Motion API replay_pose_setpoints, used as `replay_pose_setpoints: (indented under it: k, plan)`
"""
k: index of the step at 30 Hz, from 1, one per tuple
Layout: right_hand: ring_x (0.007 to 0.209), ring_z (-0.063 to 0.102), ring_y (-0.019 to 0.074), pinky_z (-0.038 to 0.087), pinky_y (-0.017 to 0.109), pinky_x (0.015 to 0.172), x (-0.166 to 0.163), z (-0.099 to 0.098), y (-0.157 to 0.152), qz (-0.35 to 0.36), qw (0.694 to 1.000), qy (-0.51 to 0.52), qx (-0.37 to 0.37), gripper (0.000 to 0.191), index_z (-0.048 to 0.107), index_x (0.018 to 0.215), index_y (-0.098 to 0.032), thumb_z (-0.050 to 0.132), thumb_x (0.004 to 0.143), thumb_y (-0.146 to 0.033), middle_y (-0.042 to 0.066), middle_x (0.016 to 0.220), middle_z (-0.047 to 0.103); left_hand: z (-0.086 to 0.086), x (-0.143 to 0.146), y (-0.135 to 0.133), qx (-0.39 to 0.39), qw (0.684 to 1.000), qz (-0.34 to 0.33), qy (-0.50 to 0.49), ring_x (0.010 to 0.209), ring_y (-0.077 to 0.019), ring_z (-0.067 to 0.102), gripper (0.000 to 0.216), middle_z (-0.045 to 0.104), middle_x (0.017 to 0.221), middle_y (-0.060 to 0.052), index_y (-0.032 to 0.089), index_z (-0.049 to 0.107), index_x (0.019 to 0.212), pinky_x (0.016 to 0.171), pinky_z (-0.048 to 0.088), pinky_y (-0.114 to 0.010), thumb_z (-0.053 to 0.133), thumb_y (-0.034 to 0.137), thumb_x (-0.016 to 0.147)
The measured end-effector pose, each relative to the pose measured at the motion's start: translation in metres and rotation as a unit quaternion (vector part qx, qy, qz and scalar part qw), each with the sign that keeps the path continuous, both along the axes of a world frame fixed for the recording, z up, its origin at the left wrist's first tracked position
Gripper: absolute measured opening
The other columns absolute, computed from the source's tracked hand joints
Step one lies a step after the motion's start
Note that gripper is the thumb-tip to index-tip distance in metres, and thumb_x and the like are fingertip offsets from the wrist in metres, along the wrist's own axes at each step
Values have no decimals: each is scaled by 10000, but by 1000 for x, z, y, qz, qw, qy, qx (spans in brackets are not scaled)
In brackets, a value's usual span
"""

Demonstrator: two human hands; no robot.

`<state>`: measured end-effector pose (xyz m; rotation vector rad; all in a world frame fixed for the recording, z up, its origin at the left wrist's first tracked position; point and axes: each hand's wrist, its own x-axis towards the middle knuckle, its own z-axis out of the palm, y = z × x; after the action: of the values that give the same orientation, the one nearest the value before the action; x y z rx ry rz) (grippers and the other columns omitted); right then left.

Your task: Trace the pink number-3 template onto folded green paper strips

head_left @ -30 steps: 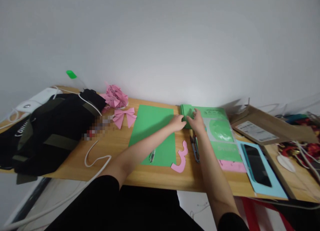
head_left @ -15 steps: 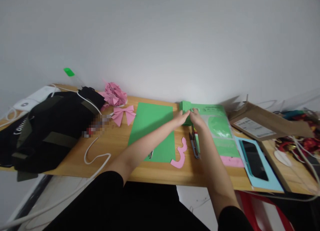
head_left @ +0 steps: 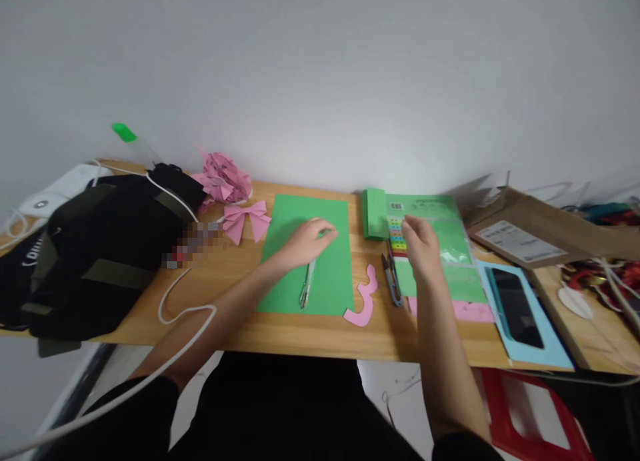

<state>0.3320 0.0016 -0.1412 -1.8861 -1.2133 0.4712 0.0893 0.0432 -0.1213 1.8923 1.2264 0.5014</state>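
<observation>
My left hand (head_left: 304, 241) rests on a green paper sheet (head_left: 327, 278) that lies flat on the wooden table (head_left: 300, 344); its fingers are loosely stretched and hold nothing. A pen (head_left: 306, 284) lies on the sheet just below that hand. My right hand (head_left: 423, 248) hovers with relaxed, empty fingers over a clear packet of coloured paper (head_left: 453, 241). A small folded green piece (head_left: 374, 213) sits at the packet's left end, apart from both hands.
A pink paper cutout (head_left: 364, 302) and small snips (head_left: 393, 281) lie between the sheet and the packet. A pink bow (head_left: 246, 220), crumpled pink paper (head_left: 224, 178), a black bag (head_left: 100, 248) and a white cable (head_left: 185, 311) are at left. A phone (head_left: 515, 306) and a cardboard box (head_left: 540, 234) are at right.
Both hands have let go of the folded green piece. My left hand moved left onto the green sheet; my right hand drew back toward me over the packet.
</observation>
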Motion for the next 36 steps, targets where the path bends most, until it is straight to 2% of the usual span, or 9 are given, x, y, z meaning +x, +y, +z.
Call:
replay_pose_setpoints:
  k: [3, 6, 11, 16, 19, 22, 26, 30, 36]
  plan:
    - [788, 670, 205, 542, 361, 755, -31, -1, -46, 65, 997, -8, -35, 340, 653, 938, -171, 484, 862, -456, 77, 866, 724, -6, -40, -35, 24, 997, 1, 72, 878, -188, 638, 197, 675, 835, -36, 168, 634, 734, 859, 495, -339, 582, 172, 923]
    - [645, 646, 189, 511, 313, 642, -83, -8, -75, 141, 986, -27, -83, 249, 661, 803, -208, 514, 835, -407, 42, 706, 702, -16, -53, -62, 41, 991, -18, 126, 792, -184, 626, 218, 665, 770, -18, 201, 636, 708, 763, 480, -307, 559, 200, 911]
    - [847, 670, 257, 504, 360, 734, -163, -18, -85, 162, 972, -92, -144, 315, 646, 1099, -174, 571, 833, -326, 114, 941, 717, -30, -69, -81, 95, 976, -6, 195, 897, -238, 631, 221, 678, 910, -80, 201, 682, 887, 812, 496, -370, 464, 201, 928]
    - [966, 664, 289, 507, 366, 734, -194, -15, -69, 149, 937, -211, -233, 451, 522, 1308, -129, 505, 870, -231, 193, 1143, 675, -40, -100, -87, 155, 962, -32, 223, 1057, -292, 619, 236, 668, 1130, -140, 181, 686, 1052, 904, 513, -440, 506, 278, 935]
    - [839, 681, 262, 477, 330, 647, -189, -12, -63, 149, 931, -215, -253, 506, 504, 1330, -128, 487, 826, -172, 165, 1051, 706, -48, -110, -92, 191, 952, -84, 223, 1250, -327, 541, 444, 575, 1362, -178, 137, 630, 1240, 1039, 465, -466, 648, 396, 880]
    - [723, 662, 230, 427, 295, 584, -165, -10, -68, 135, 937, -210, -246, 508, 518, 1302, -152, 503, 799, -221, 96, 874, 713, -55, -112, -96, 217, 939, -143, 223, 1348, -320, 474, 613, 521, 1445, -182, 114, 569, 1332, 1113, 411, -453, 693, 477, 853]
    - [592, 601, 188, 378, 264, 545, -116, -10, -93, 25, 976, -172, -130, 473, 564, 1171, -158, 550, 736, -342, 10, 668, 632, -59, -110, -95, 244, 919, -194, 242, 1369, -296, 466, 474, 545, 1431, -176, 114, 579, 1318, 1103, 408, -429, 577, 418, 954]
    - [547, 568, 174, 367, 267, 529, -80, -14, -123, -14, 973, -174, -148, 506, 578, 1146, -162, 575, 734, -456, 9, 661, 618, -56, -106, -89, 270, 892, -257, 258, 1288, -267, 549, 320, 627, 1338, -162, 117, 636, 1241, 1004, 474, -378, 479, 264, 1004]
    - [614, 593, 194, 367, 281, 509, -72, -29, -144, -59, 960, -232, -146, 417, 604, 1101, -186, 581, 787, -459, 67, 815, 674, -43, -96, -84, 307, 853, -315, 281, 1187, -295, 621, 306, 660, 1269, -201, 79, 662, 1198, 892, 533, -374, 550, 251, 973]
